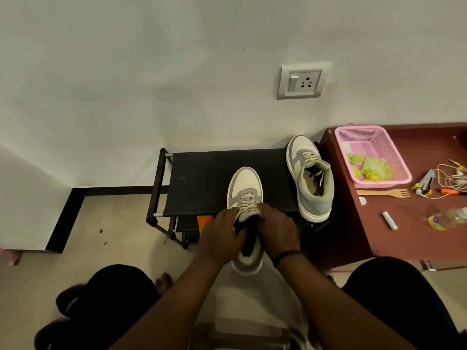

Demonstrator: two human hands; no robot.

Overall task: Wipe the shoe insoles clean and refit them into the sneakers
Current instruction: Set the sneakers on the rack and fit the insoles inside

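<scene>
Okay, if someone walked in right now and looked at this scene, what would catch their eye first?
Most likely the two hands, left hand and right hand, gripping the near sneaker at the front edge of the black shoe rack, with a dark insole at its opening. Next, the second sneaker on the rack's right end, and the bright pink basket on the reddish-brown table to the right.

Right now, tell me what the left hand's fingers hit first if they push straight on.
Probably the dark insole in the near sneaker, which the left hand already holds; depth is unclear.
</scene>
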